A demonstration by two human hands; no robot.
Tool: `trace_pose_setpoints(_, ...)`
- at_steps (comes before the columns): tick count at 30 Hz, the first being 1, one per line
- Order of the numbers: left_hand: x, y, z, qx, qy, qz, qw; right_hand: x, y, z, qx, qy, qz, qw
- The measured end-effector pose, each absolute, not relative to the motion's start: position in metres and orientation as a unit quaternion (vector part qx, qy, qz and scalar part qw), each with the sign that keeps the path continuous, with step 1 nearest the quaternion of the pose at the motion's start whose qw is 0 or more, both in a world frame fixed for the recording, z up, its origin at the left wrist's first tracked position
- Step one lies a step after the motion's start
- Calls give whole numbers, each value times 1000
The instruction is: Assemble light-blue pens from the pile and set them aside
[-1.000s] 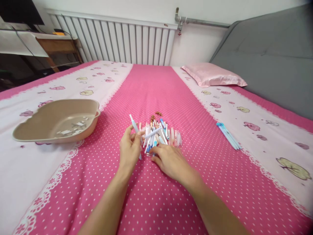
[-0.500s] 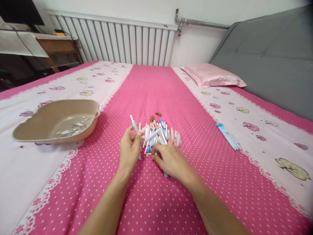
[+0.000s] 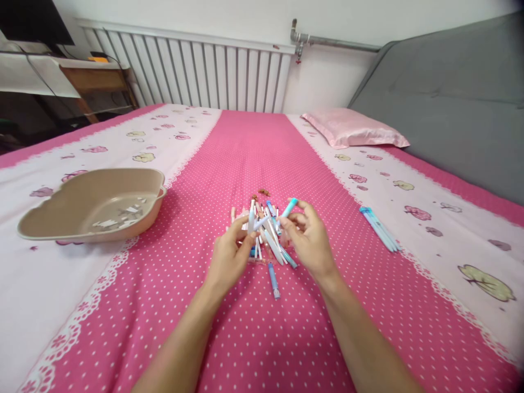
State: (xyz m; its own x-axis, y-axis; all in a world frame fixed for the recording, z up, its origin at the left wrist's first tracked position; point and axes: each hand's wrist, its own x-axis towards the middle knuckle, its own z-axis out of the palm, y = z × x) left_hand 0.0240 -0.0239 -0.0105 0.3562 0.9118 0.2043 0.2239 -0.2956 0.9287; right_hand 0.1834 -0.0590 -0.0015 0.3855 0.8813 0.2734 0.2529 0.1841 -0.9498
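Note:
Over a pile of loose pen parts (image 3: 273,246) in the middle of the bed, both my hands are raised. My left hand (image 3: 230,254) pinches a pale, whitish-blue pen barrel (image 3: 251,217), tip upward. Between the fingers of my right hand (image 3: 310,240) is a turquoise pen cap (image 3: 290,207), tilted up to the right. The two held parts are apart. A blue pen cap (image 3: 273,280) lies by itself on the sheet just in front of the pile. Small brown clips (image 3: 264,192) rest behind it.
A beige basin (image 3: 90,188) with white and grey scraps inside stands at the left. Several light blue pens (image 3: 380,229) lie side by side at the right. Farther back are a pink pillow (image 3: 354,128), a radiator (image 3: 192,68) and a grey headboard (image 3: 446,98).
My right hand has risen from the front of the pile and now holds a turquoise cap. My left hand has moved right with its barrel. The blue cap in front is now uncovered.

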Motion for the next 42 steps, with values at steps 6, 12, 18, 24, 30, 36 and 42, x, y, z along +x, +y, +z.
trace_pose_setpoints(6, 27, -29, -9, 743, 360, 339, 452, 188, -65, 10, -567, -472, 211, 641)
trace_pose_setpoints(12, 28, -33, -6, 727, 322, 325, 513, 185, -71, 19, -551, -495, 202, 641)
trace_pose_setpoints(18, 30, -35, -3, 737, 328, 351, 474, 183, -70, 18, -559, -516, 194, 619)
trace_pose_setpoints(24, 29, -35, -5, 743, 328, 322, 486, 182, -72, 20, -546, -529, 204, 616)
trace_pose_setpoints(30, 29, -35, -4, 745, 330, 332, 475, 182, -71, 18, -552, -535, 213, 604)
trace_pose_setpoints(36, 29, -34, -5, 765, 311, 351, 441, 181, -70, 16, -549, -542, 233, 592)
trace_pose_setpoints(42, 29, -34, -5, 757, 311, 327, 473, 180, -71, 16, -541, -548, 252, 586)
